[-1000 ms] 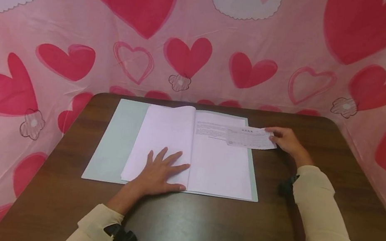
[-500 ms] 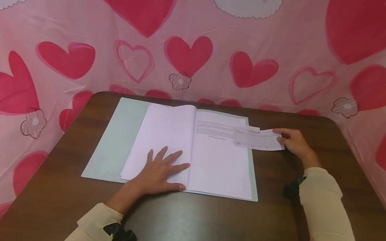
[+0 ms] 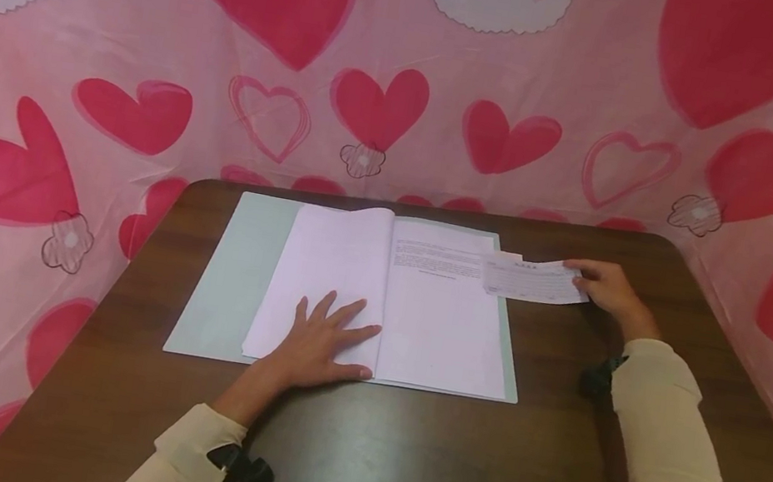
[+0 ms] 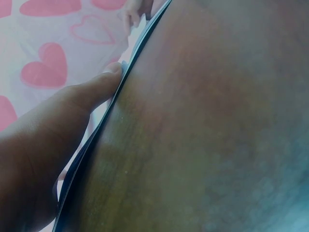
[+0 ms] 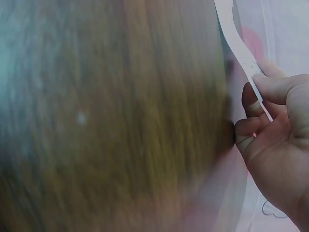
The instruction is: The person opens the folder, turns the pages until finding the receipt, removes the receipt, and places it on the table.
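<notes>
A pale green folder (image 3: pixel 216 281) lies opened out on the table, with white sheets inside. My left hand (image 3: pixel 316 348) rests with fingers spread on the turned left page (image 3: pixel 335 254), its thumb by the fold. In the left wrist view the thumb (image 4: pixel 96 89) lies along the folder's near edge. At the right, my right hand (image 3: pixel 606 290) pinches the end of a small printed paper slip (image 3: pixel 535 283) between thumb and fingers. The slip's left end overlaps the right page (image 3: pixel 443 334), just beside its lines of text. The right wrist view has the slip (image 5: pixel 239 46) edge-on, slightly bent.
The dark wooden table (image 3: pixel 352 455) extends in front of the folder and to both sides. A pink cloth (image 3: pixel 453 58) with hearts hangs behind and around the table. A small pale paper edge (image 3: pixel 511 255) shows behind the slip.
My right hand has drawn the paper slip to the right, uncovering more of the right page's text. My left hand has stayed in place on the left page.
</notes>
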`<state>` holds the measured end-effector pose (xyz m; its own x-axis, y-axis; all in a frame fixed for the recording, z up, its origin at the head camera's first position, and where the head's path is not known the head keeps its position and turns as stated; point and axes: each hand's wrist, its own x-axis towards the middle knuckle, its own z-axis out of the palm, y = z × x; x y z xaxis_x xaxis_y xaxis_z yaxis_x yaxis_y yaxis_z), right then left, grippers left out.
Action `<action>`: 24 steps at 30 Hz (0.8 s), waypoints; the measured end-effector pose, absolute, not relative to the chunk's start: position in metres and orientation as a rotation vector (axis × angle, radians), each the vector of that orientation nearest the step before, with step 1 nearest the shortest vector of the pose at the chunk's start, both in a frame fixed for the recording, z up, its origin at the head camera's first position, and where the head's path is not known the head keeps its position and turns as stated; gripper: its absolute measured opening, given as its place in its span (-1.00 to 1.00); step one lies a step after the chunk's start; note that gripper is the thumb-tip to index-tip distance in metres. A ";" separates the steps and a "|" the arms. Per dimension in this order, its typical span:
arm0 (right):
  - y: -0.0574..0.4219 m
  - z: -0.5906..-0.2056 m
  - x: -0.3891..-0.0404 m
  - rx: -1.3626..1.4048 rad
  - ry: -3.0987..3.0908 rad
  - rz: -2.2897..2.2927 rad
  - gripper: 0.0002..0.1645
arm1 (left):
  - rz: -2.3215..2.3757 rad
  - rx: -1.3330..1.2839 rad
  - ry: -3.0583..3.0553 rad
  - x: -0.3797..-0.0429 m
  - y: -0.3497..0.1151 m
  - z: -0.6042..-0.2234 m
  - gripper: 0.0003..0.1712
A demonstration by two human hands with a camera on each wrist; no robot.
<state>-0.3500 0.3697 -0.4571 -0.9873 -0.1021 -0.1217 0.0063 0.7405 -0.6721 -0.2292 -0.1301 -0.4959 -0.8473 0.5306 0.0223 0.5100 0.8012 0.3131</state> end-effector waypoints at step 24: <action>0.406 -0.464 -0.341 -0.021 2.894 -1.123 -0.55 | 0.478 0.827 2.915 -0.229 -0.130 -0.496 -0.11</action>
